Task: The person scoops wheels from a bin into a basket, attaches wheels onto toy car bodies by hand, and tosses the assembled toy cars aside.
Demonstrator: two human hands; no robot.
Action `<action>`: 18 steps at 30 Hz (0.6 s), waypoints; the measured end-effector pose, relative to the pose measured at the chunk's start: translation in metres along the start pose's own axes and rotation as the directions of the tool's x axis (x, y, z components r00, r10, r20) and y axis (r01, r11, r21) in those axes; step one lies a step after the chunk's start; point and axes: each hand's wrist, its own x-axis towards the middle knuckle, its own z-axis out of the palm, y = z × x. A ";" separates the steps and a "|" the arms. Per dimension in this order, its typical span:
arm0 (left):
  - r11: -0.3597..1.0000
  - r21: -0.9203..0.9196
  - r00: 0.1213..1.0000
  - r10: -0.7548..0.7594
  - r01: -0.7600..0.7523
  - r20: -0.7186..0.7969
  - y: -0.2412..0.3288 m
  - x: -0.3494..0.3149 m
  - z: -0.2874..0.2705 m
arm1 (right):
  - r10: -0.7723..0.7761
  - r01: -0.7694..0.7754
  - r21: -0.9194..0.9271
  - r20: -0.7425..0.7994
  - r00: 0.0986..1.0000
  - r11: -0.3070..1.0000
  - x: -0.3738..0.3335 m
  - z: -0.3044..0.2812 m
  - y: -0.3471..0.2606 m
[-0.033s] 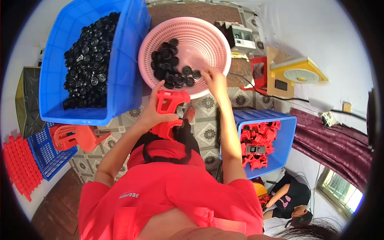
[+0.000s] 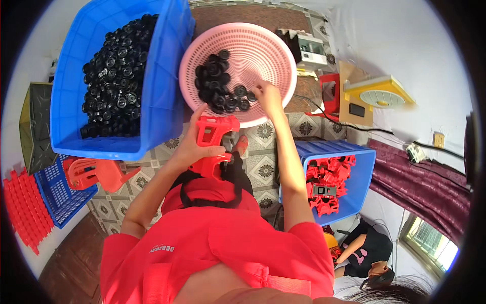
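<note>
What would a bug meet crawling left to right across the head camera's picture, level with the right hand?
Big blue bin → black round pieces in the pink basket → right hand → red plastic frame → yellow-edged thing with a pale round grille.

Toward the upper right, a yellow-edged fan with a pale oval grille. Just left of the fan, a beige board bearing a dark phone; past that, a red plastic frame, and above and farther left of the fan, a white, boxy device. Below the fan, a black cable and a maroon curtain; lower still, a bright window and a person in a black shirt. Well left of the fan and lower, an orange-red plastic chair beside a blue perforated crate.
</note>
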 end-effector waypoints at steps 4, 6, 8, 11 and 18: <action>0.979 -0.188 0.991 0.052 -0.074 -0.120 0.024 -0.013 -0.033 | 0.060 0.018 -0.380 0.194 0.979 0.925 0.071 0.093 0.029; 0.956 -0.244 0.984 0.139 -0.162 -0.109 0.037 -0.007 -0.044 | 0.258 -0.173 -0.282 0.300 0.918 0.944 0.076 0.098 0.060; 0.894 -0.414 0.978 0.105 -0.171 -0.178 0.056 -0.008 -0.053 | 0.166 -0.089 -0.357 0.193 0.967 0.930 0.067 0.091 0.034; 0.857 -0.490 0.974 0.059 -0.161 -0.218 0.063 -0.006 -0.053 | 0.123 -0.123 0.012 -0.010 0.992 0.992 0.047 0.056 -0.038; 0.899 -0.343 0.929 0.151 -0.271 -0.338 0.079 0.015 -0.055 | -0.147 0.056 0.998 -0.062 0.987 -0.041 -0.018 -0.055 -0.156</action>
